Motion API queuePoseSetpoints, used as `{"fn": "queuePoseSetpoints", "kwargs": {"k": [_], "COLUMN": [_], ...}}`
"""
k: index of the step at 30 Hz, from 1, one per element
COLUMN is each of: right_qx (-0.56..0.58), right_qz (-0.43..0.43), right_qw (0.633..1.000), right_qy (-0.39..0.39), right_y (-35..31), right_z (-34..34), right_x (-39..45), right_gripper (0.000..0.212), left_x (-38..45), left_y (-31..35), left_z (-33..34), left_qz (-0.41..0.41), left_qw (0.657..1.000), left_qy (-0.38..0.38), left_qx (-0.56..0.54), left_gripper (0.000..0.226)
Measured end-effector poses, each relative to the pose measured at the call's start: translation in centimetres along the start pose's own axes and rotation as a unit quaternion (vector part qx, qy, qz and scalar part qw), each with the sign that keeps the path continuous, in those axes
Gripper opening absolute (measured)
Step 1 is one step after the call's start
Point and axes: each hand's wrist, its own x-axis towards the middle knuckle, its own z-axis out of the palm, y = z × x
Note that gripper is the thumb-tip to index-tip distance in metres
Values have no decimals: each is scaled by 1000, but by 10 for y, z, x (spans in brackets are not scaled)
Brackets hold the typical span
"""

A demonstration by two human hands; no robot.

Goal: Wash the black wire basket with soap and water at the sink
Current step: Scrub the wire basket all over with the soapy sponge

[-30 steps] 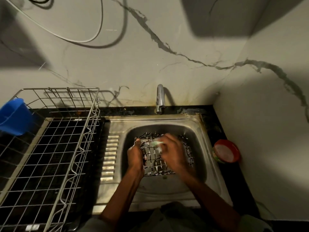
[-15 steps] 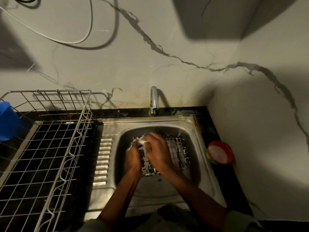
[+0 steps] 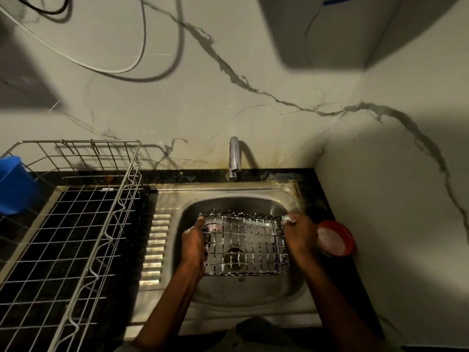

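Left hand (image 3: 194, 240) grips the left side of the basket (image 3: 245, 243), fingers curled through the wire. Right hand (image 3: 299, 233) is closed on the basket's right side, with something pale and sudsy pinched at its fingertips; can't tell what. Basket sits tilted inside the sink (image 3: 228, 194) bowl, above the drain, suds on the wire. Tap (image 3: 234, 158) at the sink's back edge, no water visible. Red tub (image 3: 335, 241) on the counter (image 3: 317, 199) at the sink's right edge, just behind the right hand. Wire rack (image 3: 76, 224) on the counter's left side, blue cup (image 3: 12, 184) at its far left corner.
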Motion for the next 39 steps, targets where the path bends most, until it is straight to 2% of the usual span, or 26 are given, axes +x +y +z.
{"fn": "queuePoseSetpoints", "kwargs": {"k": [4, 7, 10, 13, 17, 20, 22, 24, 26, 28, 30, 32, 33, 34, 36, 38, 39], "right_qx": [-20, 38, 94, 71, 71, 18, -6, 42, 137, 208, 224, 211, 203, 199, 210, 231, 234], "right_qz": [-70, -165, -268, -335, -234, -94, -14, 14, -8, -41, -63, -82, -85, -90, -84, -72, -77], "right_qw": [997, 985, 958, 939, 969, 993, 997, 995, 986, 972, 963, 956, 953, 949, 941, 937, 937], "right_qy": [-4, -30, -28, -21, -25, -65, -81, -85, -89, -103, -138, -186, -208, -226, -252, -251, -250], "right_y": [-48, -81, -96, -86, -53, -20, -6, -4, -20, -40, -53, -54, -56, -58, -60, -57, -57], "right_z": [14, 27, 32, 37, 35, 35, 33, 27, 19, 12, 12, 15, 15, 11, 10, 10, 11], "right_x": [-27, -57, -72, -82, -73, -58, -48, -37, -27, -19, -13, -7, -6, -7, -10, -19, -23], "right_gripper": [17, 33, 27, 23, 26, 32, 23, 12, 8, 8, 9, 6, 6, 7, 12, 14, 15], "left_x": [-12, -19, -19, -15, -19, -16, -14, -11, -11, -11, -14, -18, -18, -15, -8, -5, -5], "left_y": [1, 0, 0, 1, -1, -4, 0, 2, 7, 15, 28, 41, 45, 46, 44, 40, 38], "left_z": [17, 27, 25, 21, 20, 16, 13, 11, 9, 9, 13, 15, 13, 10, 1, -7, -10], "left_qz": [28, 60, 87, 109, 127, 115, 126, 177, 254, 314, 365, 417, 434, 434, 411, 413, 427], "left_qw": [998, 994, 992, 989, 977, 978, 975, 953, 912, 875, 818, 752, 736, 731, 744, 750, 734], "left_qy": [-20, -27, -17, -7, -9, -22, -31, -45, -71, -101, -125, -138, -148, -162, -178, -148, -123], "left_qx": [61, 84, 86, 95, 172, 171, 183, 243, 314, 355, 427, 491, 498, 501, 497, 495, 513], "left_gripper": [48, 47, 47, 48, 51, 47, 43, 40, 34, 43, 50, 40, 33, 29, 27, 21, 20]}}
